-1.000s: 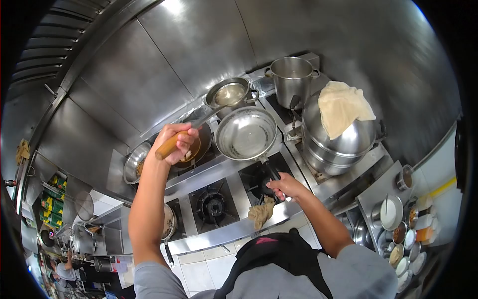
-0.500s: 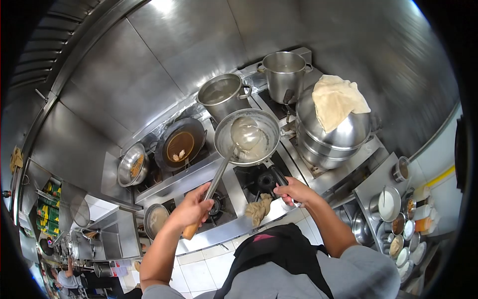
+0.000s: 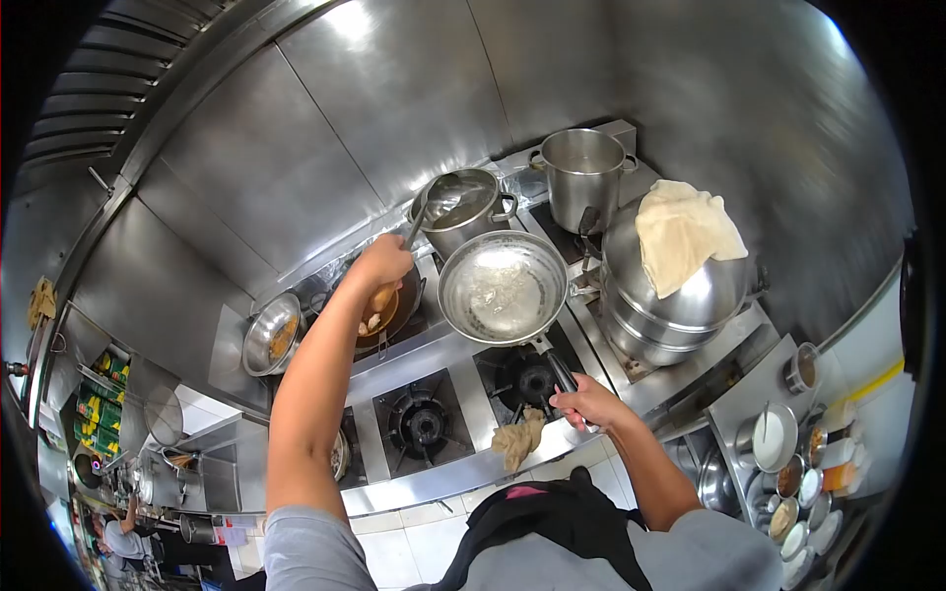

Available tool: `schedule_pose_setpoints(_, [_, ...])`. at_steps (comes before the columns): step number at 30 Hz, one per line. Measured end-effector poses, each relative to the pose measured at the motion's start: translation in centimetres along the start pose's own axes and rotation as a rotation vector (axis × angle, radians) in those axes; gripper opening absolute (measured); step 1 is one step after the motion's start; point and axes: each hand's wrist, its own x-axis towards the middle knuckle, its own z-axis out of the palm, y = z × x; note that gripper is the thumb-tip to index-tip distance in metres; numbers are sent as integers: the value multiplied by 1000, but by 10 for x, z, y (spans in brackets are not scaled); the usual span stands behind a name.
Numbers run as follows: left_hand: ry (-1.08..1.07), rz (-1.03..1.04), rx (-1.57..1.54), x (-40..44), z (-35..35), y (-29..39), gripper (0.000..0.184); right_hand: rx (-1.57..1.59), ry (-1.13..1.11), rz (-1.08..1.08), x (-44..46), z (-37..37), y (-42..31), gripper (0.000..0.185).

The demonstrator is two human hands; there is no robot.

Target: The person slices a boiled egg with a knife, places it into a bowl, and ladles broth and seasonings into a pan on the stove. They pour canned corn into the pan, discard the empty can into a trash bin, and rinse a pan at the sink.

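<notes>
My left hand (image 3: 384,262) is closed around the wooden handle of a ladle (image 3: 418,219). The ladle's head is in the mouth of a steel stockpot (image 3: 455,239) at the back of the stove; the liquid in there partly hides it. My right hand (image 3: 587,403) grips the black handle of a frying pan (image 3: 548,313), which is held over the right front burner. A little clear liquid lies on the pan's bottom. Below my left hand and forearm, a dark wok (image 3: 406,313) with small pale pieces in brownish oil is partly covered.
A steel bowl (image 3: 258,350) of browned food sits at the left. At the right, a cloth (image 3: 685,236) lies on a domed steamer (image 3: 655,330), with a tall pot (image 3: 583,197) behind. A rag (image 3: 518,439) hangs at the stove's front edge. Seasoning containers (image 3: 778,438) stand far right.
My left hand has moved the ladle out of the frying pan, up and left to the stockpot. My right hand still holds the pan, which stays over the burner.
</notes>
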Motion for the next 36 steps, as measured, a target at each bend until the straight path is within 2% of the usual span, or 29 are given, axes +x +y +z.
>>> schedule_pose_setpoints(1, [3, 0, 1, 10, -2, 2, 42, -5, -5, 8, 2, -1, 0, 23])
schedule_pose_setpoints(3, [-128, -62, -230, 21, -7, 5, 23, -9, -10, -5, 6, -2, 0, 23])
schedule_pose_setpoints(4, [-150, -159, -387, 20, -8, 9, 11, -17, 6, -3, 8, -2, 0, 23])
schedule_pose_setpoints(5, [-149, -160, -383, 21, -10, 7, 11, -26, 22, -1, 10, -1, 0, 23])
schedule_pose_setpoints(7, [-343, -321, -978, 23, -17, 5, 9, -20, 25, 2, 14, -2, 2, 22])
schedule_pose_setpoints(9, [-338, -291, -1096, 21, -21, -1, 9, -18, 29, 3, 16, -2, 1, 22])
schedule_pose_setpoints(11, [-359, -344, -1420, 19, -28, -8, 15, 17, 13, 12, 17, -1, 1, 21])
schedule_pose_setpoints(19, [-491, -262, -1663, -61, -46, -17, 26, -19, 28, 31, 15, 4, -6, 21])
schedule_pose_setpoints(24, [-579, -205, -1703, -128, -23, -25, 25, -41, 64, 28, 7, 11, -13, 22])
schedule_pose_setpoints(25, [-498, -196, -1656, -140, -14, -28, 23, -37, 72, 34, 6, 10, -13, 22])
schedule_pose_setpoints(27, [-512, -173, -1546, -164, 2, -29, 26, -58, 57, 22, 6, 9, -11, 21])
schedule_pose_setpoints(29, [-335, -210, -1385, -186, 21, -29, 31, -51, 56, 19, 5, 7, -8, 19])
schedule_pose_setpoints(33, [-411, -205, -1070, -209, 45, -35, 52, -69, 47, 19, -1, 6, -6, 18])
schedule_pose_setpoints(34, [-414, -206, -1070, -216, 50, -34, 52, -80, 40, 19, -4, 6, -6, 18])
schedule_pose_setpoints(36, [-350, -207, -767, -233, 54, -29, 63, -72, 44, 20, -9, 6, -6, 18])
